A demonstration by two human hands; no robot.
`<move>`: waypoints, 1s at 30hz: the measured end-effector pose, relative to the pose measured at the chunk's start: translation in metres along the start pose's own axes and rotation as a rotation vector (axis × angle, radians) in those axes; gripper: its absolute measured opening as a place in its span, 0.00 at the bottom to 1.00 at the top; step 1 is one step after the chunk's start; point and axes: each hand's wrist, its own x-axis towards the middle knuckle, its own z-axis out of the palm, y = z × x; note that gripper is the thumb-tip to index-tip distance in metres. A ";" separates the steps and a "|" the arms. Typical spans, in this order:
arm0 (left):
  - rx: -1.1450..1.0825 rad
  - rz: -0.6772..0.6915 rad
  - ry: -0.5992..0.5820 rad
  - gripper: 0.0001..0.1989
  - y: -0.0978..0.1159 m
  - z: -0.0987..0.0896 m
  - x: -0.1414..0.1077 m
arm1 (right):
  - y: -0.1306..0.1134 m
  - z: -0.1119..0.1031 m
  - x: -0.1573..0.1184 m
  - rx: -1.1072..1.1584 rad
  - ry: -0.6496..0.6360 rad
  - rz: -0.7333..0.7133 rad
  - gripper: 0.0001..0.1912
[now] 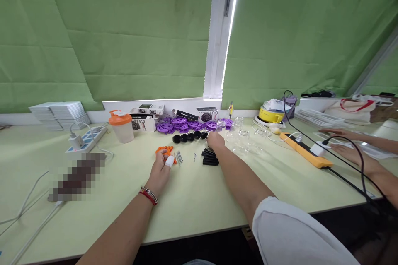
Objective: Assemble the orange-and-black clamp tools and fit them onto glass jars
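My left hand (pixel 161 169) rests on the pale green table (pixel 192 198), fingertips on a small orange plastic part (pixel 164 150); one finger wears a white wrap. Several metal screws (pixel 179 157) lie just right of it. My right hand (pixel 215 140) reaches farther out, over a row of black round knobs (pixel 189 136) and next to a stack of black bars (pixel 209 158). Whether it grips anything is hidden. Purple wheel-like parts (pixel 186 125) lie beyond.
An orange-lidded shaker bottle (pixel 121 126) and a white power strip (pixel 85 140) stand at left. Clear glass jars (pixel 245 138), a yellow bowl (pixel 270 114) and an orange power strip (pixel 306 151) with black cables sit right. Another person's hands (pixel 348 149) rest at far right.
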 end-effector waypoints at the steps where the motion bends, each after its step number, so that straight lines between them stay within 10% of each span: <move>1: 0.003 -0.003 -0.001 0.21 0.000 0.000 0.000 | 0.000 0.000 0.000 0.000 -0.001 -0.001 0.11; 20: 0.048 -0.011 -0.004 0.21 -0.001 -0.002 0.001 | 0.000 0.004 0.002 -0.018 0.017 0.005 0.10; 30: 0.060 -0.007 0.069 0.23 -0.008 -0.008 0.009 | 0.009 -0.035 -0.022 0.035 0.180 -0.136 0.18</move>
